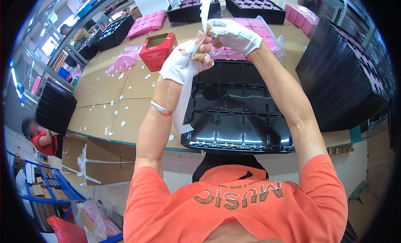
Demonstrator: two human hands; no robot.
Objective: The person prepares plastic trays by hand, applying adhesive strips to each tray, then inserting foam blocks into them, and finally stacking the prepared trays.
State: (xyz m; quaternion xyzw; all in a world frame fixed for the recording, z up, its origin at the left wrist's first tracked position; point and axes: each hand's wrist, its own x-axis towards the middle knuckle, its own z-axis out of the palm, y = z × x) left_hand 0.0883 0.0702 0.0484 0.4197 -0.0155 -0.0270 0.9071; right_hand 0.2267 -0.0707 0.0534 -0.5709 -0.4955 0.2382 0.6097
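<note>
A long white strip runs from the top of the view down past my left forearm, with notches along its upper edge. My left hand, in a white glove with bare fingertips, is closed around the strip. The thumb and fingers of my right hand, gloved the same way, pinch it just beside the left fingers. One left finger wears a tan covering. Below my hands a shiny black plastic tray with moulded compartments lies at the table's near edge. Pink sheets in clear plastic lie beyond it.
Left of my hands stands an open red box, near pink scraps and white bits on the cardboard-covered table. Stacked black trays rise at right. Filled black trays stand at the back. Other people work at far left and beyond the table.
</note>
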